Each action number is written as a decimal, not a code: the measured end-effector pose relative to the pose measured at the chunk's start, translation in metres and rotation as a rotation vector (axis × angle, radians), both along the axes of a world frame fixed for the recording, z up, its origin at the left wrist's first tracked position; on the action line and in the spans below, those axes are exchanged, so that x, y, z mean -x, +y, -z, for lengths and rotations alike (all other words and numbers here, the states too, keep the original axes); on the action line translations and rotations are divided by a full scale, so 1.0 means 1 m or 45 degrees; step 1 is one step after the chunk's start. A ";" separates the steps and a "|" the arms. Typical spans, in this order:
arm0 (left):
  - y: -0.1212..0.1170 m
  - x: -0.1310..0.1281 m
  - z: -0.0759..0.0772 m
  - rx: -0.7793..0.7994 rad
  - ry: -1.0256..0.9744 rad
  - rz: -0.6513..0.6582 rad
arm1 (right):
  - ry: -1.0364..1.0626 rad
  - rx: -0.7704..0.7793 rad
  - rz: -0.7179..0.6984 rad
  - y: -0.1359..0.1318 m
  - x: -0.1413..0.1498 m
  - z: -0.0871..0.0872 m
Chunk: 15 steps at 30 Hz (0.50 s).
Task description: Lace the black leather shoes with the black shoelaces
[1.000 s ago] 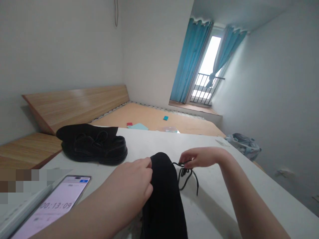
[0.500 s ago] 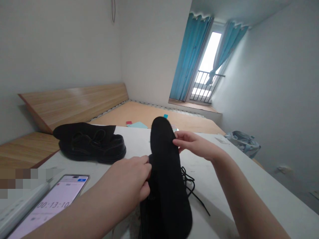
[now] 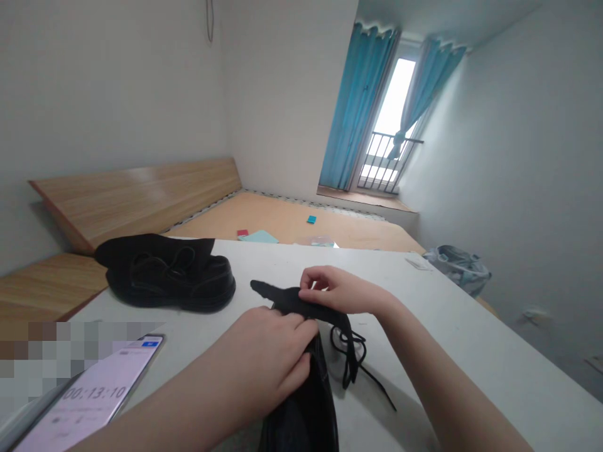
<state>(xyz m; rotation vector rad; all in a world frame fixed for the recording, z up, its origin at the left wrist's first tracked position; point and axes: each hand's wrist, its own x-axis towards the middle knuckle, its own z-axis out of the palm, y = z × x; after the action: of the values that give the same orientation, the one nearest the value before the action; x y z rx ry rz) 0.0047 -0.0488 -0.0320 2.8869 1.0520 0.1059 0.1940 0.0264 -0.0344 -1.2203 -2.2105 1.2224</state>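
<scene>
A black leather shoe (image 3: pixel 301 414) stands on the table close to me, its opening towards me. My left hand (image 3: pixel 271 351) is closed on its upper, fingers curled over the edge, hiding much of the front. A black insole (image 3: pixel 325 311) lies bent crosswise over the far part of the shoe, one end drooping on the right. My right hand (image 3: pixel 339 289) pinches the top of the insole between thumb and fingers. Loose black laces (image 3: pixel 362 351) trail on the table to the right of the shoe.
Back left on the white table (image 3: pixel 396 351) rests another black shoe (image 3: pixel 174 282) with a dark flat piece on it. A phone (image 3: pixel 89 395) showing a timer lies at the front left. A bag-lined bin (image 3: pixel 459 267) stands beyond the right edge.
The insole has gone from upright, facing me, to lying crosswise over the shoe. My right hand has moved slightly down and left with it; my left hand has shifted right on the shoe.
</scene>
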 end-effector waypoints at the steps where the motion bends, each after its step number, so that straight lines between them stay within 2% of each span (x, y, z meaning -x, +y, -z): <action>1: 0.001 0.000 0.000 -0.030 0.006 0.009 | -0.055 0.020 -0.072 -0.002 -0.001 -0.003; 7: 0.007 0.002 -0.002 -0.114 0.106 -0.017 | -0.238 0.165 -0.528 -0.007 -0.014 -0.015; 12: 0.006 0.002 -0.010 -0.063 0.136 -0.129 | -0.314 0.125 -0.524 -0.014 -0.014 -0.013; 15: 0.005 0.001 -0.011 -0.024 0.109 -0.221 | -0.257 0.088 -0.460 -0.018 -0.011 -0.012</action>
<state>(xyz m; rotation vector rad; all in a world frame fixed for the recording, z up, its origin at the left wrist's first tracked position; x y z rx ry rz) 0.0037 -0.0435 -0.0215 2.8341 1.3224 0.0008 0.2055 0.0086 -0.0227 -1.0368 -2.6450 1.3680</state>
